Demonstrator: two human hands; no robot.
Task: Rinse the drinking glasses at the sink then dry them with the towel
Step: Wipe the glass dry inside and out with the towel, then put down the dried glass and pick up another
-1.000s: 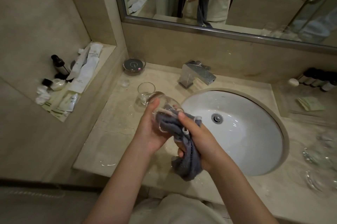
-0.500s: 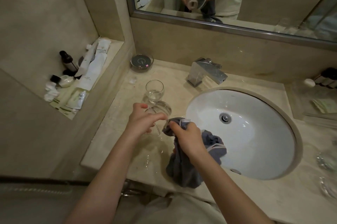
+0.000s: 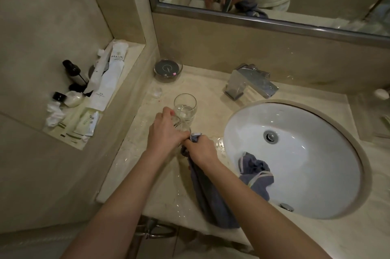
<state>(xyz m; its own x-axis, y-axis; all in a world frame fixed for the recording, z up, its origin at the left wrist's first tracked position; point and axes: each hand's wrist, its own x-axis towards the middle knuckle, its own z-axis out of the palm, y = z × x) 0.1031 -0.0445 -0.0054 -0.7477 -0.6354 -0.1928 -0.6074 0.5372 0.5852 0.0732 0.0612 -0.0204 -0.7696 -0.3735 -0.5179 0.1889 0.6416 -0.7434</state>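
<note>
My left hand [image 3: 166,132] wraps round a glass [image 3: 181,124], fingers curled over its side, holding it low over the tabletop [image 3: 135,153] just in front of a second glass [image 3: 185,109] that stands upright and looks to have a little water in it. My right hand [image 3: 200,149] is bunched tight on the towel [image 3: 211,191], pressing a wad of it against the held glass where the two hands meet; I judge this is the drying step on this glass. The rest of the towel hangs down off the tabletop edge, and one end lies in the sink [image 3: 316,174] basin. The tap [image 3: 249,84] sits behind the sink.

Risks as I see them: the held glass is touching or nearly touching the standing one, so a twist could knock it over. The tabletop is wet and the glass slick, so a loose grip might let it slip. The towel end in the basin may soak up water and dry poorly
</note>
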